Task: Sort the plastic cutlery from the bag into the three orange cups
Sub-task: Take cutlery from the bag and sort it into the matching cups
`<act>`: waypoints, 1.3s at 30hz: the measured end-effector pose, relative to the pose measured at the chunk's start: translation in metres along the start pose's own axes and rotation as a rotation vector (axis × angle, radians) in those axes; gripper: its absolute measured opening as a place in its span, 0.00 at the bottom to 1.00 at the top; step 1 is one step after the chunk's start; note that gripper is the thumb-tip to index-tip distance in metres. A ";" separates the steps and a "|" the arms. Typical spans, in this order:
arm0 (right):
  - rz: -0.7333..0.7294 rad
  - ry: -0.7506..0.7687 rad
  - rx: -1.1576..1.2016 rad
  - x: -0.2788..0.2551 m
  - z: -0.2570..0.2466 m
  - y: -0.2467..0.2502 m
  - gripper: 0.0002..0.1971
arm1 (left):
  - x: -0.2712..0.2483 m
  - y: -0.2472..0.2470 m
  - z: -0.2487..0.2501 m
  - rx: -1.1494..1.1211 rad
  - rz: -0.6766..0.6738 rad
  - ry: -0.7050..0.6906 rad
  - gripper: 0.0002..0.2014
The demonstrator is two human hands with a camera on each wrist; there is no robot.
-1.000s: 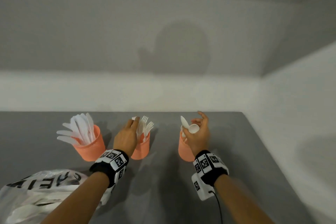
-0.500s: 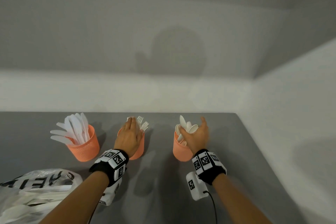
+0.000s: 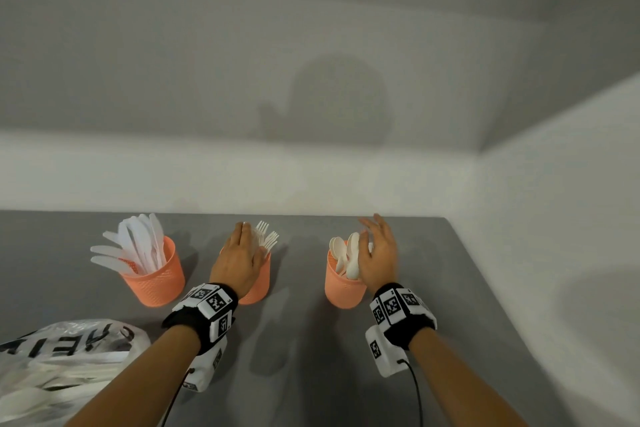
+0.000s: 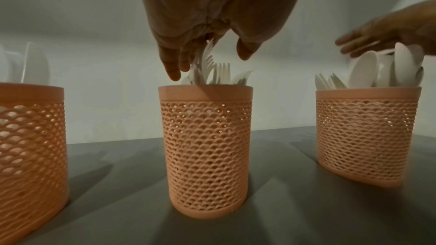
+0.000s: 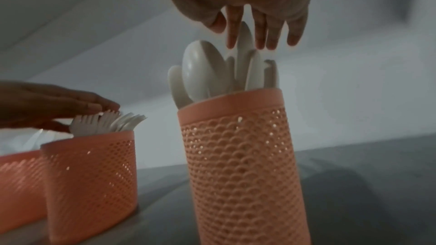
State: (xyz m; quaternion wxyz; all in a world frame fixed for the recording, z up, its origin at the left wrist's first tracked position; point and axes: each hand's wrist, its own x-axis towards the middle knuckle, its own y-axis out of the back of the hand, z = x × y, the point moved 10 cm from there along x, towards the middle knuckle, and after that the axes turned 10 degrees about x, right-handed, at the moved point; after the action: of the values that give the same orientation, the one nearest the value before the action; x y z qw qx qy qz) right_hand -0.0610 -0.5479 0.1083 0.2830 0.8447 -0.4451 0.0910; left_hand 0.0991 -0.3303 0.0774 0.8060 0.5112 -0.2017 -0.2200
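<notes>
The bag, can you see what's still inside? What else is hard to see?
- Bag: head view, cut off by the left edge; its crumpled plastic blurs the contents.
- Fork cup: head view, left hand covers its rim.
- Right hand: head view, motion-blurred fingers.

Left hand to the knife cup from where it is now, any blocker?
Probably not. The left hand rests open on the forks in the middle cup; the knife cup stands right beside it on that side, with bare table between. The bag lies nearer, out of the path.
</notes>
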 end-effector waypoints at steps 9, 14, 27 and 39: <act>-0.489 0.066 -0.615 -0.004 0.008 -0.054 0.43 | 0.011 -0.008 -0.001 0.020 -0.054 0.017 0.33; -0.437 0.025 -0.513 -0.006 -0.019 -0.054 0.35 | 0.008 0.002 -0.001 -0.060 -0.044 0.044 0.36; -0.694 0.071 0.386 -0.107 -0.195 -0.170 0.09 | -0.062 0.143 -0.074 -0.330 0.317 0.092 0.16; -1.111 0.265 -0.387 -0.237 -0.191 -0.322 0.19 | -0.154 0.141 -0.249 0.163 0.112 0.453 0.07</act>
State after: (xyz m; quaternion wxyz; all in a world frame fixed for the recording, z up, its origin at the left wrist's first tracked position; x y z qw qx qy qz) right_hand 0.0774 -0.1326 0.0416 0.4898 0.8654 0.0935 -0.0486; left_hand 0.1306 -0.0077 0.0917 0.7977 0.5988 -0.0608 -0.0380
